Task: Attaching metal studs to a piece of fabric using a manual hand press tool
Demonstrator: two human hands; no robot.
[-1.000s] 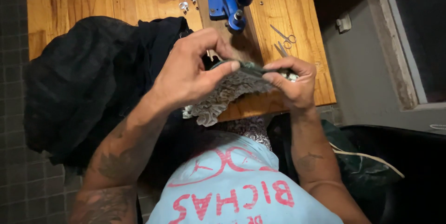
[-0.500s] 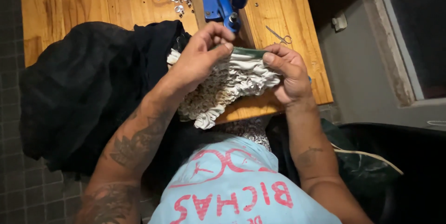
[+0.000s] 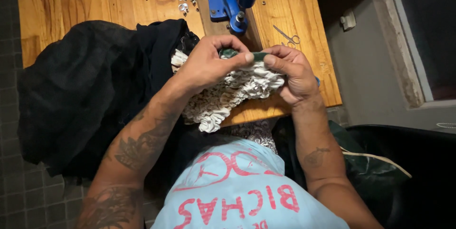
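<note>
Over the wooden table (image 3: 95, 1) edge, left hand (image 3: 206, 65) and right hand (image 3: 294, 74) both pinch a dark green strip (image 3: 237, 54) atop white ruffled fabric (image 3: 228, 98). Risk: strip slips from fingertips, or ruffle snags the blue press (image 3: 225, 1) just beyond. Black cloth (image 3: 85, 91) lies left.

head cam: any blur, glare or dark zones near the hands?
Head view: left hand, right hand and the ruffled white fabric are sharp and evenly lit; the wooden table shows slight sheen, no harsh glare; the black cloth loses fold detail in shadow; right edge dark; mild wide-angle distortion at the borders.
</note>
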